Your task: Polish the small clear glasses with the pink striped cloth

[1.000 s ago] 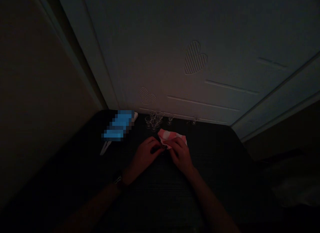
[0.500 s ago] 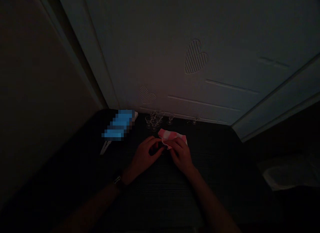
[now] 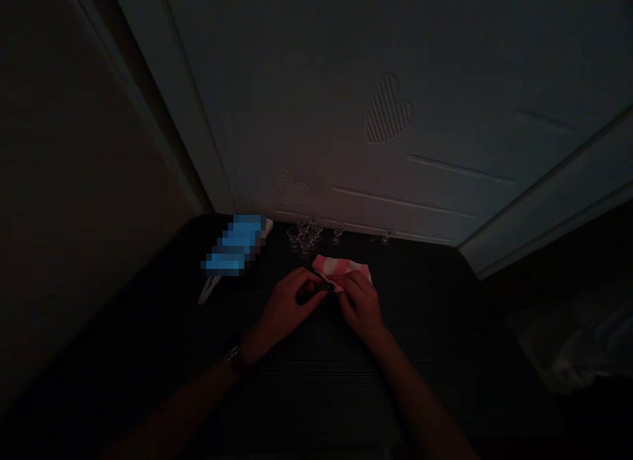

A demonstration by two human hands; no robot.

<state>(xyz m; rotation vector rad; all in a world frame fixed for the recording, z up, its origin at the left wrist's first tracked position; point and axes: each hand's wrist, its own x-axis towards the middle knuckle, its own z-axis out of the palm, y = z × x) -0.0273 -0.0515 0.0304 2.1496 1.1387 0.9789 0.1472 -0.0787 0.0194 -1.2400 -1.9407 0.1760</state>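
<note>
Over the middle of the dark table point(image 3: 306, 381), my two hands come together. My left hand point(image 3: 287, 302), with a band on its wrist, pinches what looks like a small glass point(image 3: 326, 286), mostly hidden by fingers and darkness. The fingers of my right hand point(image 3: 363, 305) are closed on a pink and white striped cloth point(image 3: 341, 265), pressing its near edge against that glass. The rest of the cloth spreads behind the fingers. Just beyond stands a cluster of several small stemmed glasses point(image 3: 305, 234).
One stemmed glass point(image 3: 337, 232) stands right of the cluster, and another glass point(image 3: 386, 236) is farther right, near the wall. A device with a blurred blue screen point(image 3: 235, 246) leans on a stand at the left. A pale panel with hearts point(image 3: 388, 111) closes off the back.
My fingers have shifted slightly at the cloth's near edge, and a little more of the cloth shows. Both hands stay in nearly the same place.
</note>
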